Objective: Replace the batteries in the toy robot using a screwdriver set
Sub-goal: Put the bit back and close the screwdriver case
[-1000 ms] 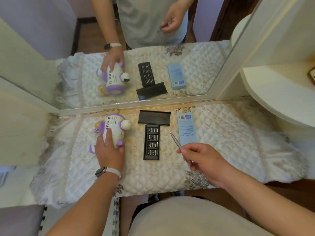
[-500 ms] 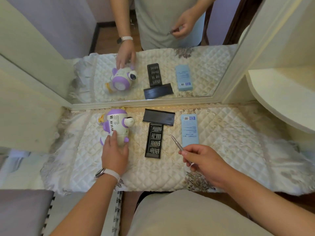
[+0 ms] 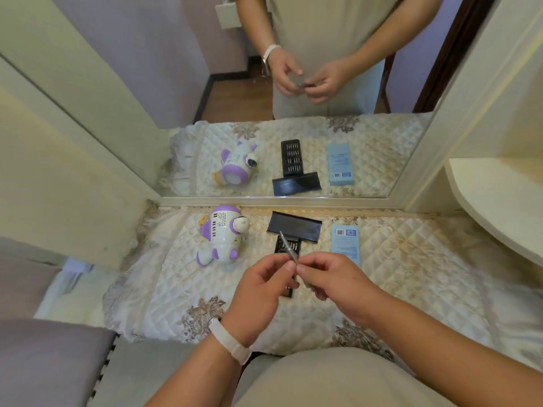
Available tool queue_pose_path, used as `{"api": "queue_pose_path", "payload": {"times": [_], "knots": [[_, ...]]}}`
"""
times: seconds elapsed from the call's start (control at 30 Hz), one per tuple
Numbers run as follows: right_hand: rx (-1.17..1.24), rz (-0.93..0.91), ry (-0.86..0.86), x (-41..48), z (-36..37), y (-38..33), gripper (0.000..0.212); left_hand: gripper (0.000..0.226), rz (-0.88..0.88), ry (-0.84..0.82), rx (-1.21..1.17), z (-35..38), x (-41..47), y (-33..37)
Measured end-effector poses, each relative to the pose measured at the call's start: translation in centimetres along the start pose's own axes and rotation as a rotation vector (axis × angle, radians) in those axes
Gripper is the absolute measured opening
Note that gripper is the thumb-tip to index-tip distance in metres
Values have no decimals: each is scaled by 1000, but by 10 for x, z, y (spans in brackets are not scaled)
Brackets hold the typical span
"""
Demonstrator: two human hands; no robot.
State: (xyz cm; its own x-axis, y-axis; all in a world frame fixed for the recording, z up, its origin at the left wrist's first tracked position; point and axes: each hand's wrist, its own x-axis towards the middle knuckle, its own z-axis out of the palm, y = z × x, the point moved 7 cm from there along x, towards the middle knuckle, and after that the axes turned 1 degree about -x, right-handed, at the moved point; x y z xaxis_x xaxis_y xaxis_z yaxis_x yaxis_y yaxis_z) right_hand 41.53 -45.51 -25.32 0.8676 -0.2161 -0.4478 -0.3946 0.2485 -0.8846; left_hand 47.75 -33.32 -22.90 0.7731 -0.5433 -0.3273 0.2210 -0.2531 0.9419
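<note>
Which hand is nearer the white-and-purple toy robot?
Left. The left hand is just right of the white-and-purple toy robot; the right hand lies beyond it.

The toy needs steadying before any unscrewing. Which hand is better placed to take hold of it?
Left. The left hand is on the toy robot's side; the right hand grips the screwdriver and would cross over.

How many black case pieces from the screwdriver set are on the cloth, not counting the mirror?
2: the black cover by the mirror, and the bit tray just nearer, partly hidden by the hands.
</note>
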Motion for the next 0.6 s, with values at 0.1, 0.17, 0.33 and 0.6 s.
{"api": "queue_pose_path", "payload": {"times": [0.1,0.17,0.33,0.6], "knots": [[-9,-35,-7,3,0,-9,8,14,20,6,-6,4,5,8],[-30,-50,-12,2,-2,-13,6,14,16,24,-10,4,6,13],[-79,-59,0,-5,-12,-18,4,8,12,82,1,2,5,14],[15,-111,46,-5,-29,-36,14,5,69,-7,51,16,1,13]]}}
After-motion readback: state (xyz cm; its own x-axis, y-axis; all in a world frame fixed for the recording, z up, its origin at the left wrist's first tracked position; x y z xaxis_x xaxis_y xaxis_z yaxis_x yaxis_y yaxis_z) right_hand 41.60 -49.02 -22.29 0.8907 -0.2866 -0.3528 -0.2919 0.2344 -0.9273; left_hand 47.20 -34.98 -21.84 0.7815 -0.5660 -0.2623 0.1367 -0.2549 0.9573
